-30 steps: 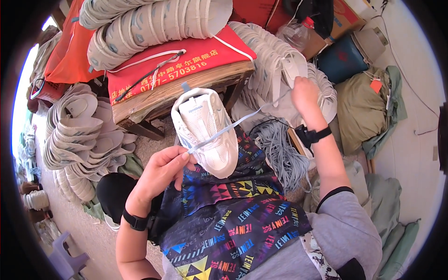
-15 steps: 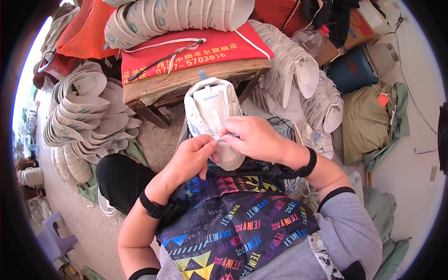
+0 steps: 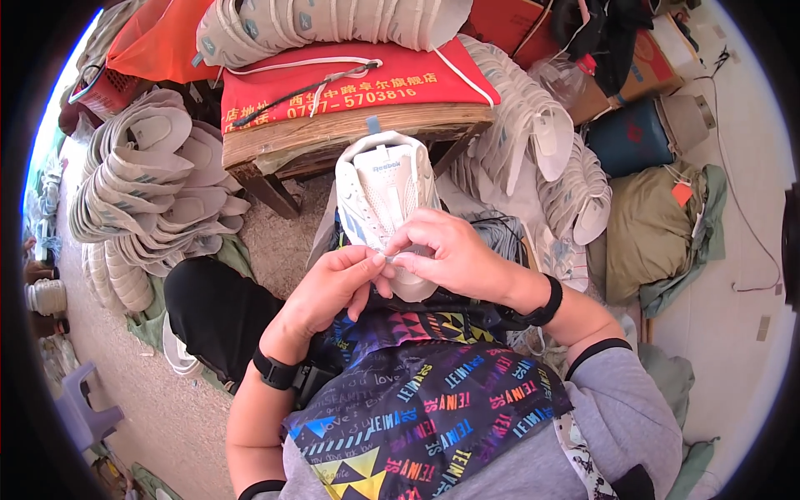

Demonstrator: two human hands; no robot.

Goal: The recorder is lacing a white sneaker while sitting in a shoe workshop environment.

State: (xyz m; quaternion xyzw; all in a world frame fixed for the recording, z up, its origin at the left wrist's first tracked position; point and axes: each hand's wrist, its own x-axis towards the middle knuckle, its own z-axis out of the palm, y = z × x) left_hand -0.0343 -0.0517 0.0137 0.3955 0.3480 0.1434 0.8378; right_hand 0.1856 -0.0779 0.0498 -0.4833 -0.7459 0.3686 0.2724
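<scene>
A white and pale grey shoe upper (image 3: pixel 385 185) with a mesh tongue and blue-grey accents rests before my lap, its heel and a blue-grey pull tab toward the bench. Over its toe end, my left hand (image 3: pixel 340 282) is closed in a pinch from the left. My right hand (image 3: pixel 450 252) pinches from the other side, thumb and fingers almost touching the left fingertips. Whatever lies between them, perhaps a thin strand, is too small to name. Both hands partly cover the lower eyelet area and the toe.
Ahead stands a wooden bench (image 3: pixel 350 122) with a red cloth (image 3: pixel 275 93), a loose white lace (image 3: pixel 292 63) and a row of nested shoe uppers (image 3: pixel 333 25). More stacked uppers (image 3: pixel 133 187) lie at left, others (image 3: pixel 521 108) at right. A purple stool (image 3: pixel 83 408) sits lower left.
The whole view has shifted slightly. Both hands stay pinched at the shoe's toe end; the fingertips have moved a little, with the left fingers slightly more spread.
</scene>
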